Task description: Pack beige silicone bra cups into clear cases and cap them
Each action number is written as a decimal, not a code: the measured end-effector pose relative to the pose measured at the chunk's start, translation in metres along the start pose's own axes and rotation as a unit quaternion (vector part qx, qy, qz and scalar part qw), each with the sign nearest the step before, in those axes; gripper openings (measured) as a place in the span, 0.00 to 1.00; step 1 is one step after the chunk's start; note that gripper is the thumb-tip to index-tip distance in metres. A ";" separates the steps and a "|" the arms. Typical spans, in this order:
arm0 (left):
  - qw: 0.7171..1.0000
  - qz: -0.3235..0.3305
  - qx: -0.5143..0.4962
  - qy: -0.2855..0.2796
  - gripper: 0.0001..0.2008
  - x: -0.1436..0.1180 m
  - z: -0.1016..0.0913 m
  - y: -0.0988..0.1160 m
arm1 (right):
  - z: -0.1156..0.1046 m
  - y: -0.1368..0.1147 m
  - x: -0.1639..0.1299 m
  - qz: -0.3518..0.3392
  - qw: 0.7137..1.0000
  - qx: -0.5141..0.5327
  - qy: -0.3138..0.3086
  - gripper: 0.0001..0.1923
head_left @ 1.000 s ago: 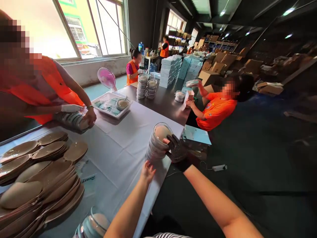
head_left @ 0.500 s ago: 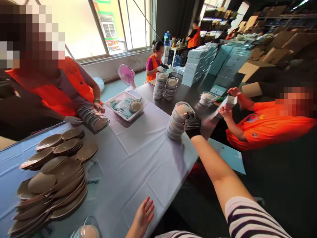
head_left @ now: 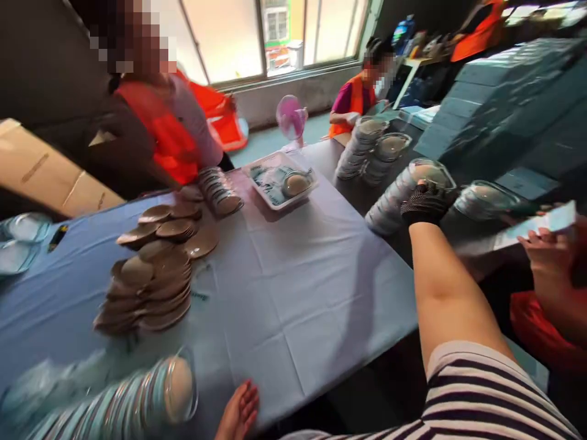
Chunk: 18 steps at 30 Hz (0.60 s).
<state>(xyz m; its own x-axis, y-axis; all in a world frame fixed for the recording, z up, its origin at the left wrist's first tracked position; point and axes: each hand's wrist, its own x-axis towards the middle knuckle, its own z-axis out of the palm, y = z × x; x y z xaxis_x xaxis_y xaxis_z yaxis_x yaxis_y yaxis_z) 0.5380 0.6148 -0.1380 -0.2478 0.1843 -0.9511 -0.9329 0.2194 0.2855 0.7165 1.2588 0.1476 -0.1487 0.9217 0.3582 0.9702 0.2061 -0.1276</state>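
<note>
My right hand [head_left: 426, 200] wears a dark patterned glove and grips a tilted stack of clear round containers [head_left: 394, 198], holding it out over the dark table at the far right. My left hand [head_left: 238, 412] lies flat and bare on the near edge of the white tablecloth [head_left: 298, 293], fingers together, holding nothing. Just left of it lies another stack of clear containers [head_left: 137, 397] on its side. A pile of brown oval pads [head_left: 151, 275] sits mid-left on the cloth.
A person in an orange vest [head_left: 160, 128] stands across the table beside a leaning container stack [head_left: 220, 192]. A white tray [head_left: 279, 183], a pink fan [head_left: 291, 119], more container stacks [head_left: 376, 150] and teal boxes [head_left: 504, 98] lie beyond. Another person's hand [head_left: 545, 256] holds a card at right.
My right arm has carried the container stack farther right and away along the table. My left hand has slid back to the table's near edge. The view has swung left and down.
</note>
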 end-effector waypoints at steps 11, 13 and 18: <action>0.934 0.118 -0.193 0.276 0.13 -0.113 -0.194 0.070 | 0.129 -0.203 -0.327 -0.287 0.810 0.236 -0.453 0.39; 0.892 0.186 -0.196 0.364 0.14 -0.118 -0.263 0.094 | 0.124 -0.238 -0.427 -0.275 0.735 0.299 -0.543 0.44; 0.872 0.311 -0.081 0.368 0.16 -0.101 -0.362 0.186 | 0.084 -0.315 -0.588 -0.206 0.730 0.381 -0.529 0.40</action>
<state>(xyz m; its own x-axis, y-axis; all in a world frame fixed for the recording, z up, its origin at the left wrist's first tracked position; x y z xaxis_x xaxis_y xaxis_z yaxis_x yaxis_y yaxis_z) 0.2946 0.2901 -0.0314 -0.7649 -0.4587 -0.4521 -0.5674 0.1476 0.8101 0.4826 0.6793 -0.1012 -0.8531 0.3844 -0.3528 0.4738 0.2875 -0.8324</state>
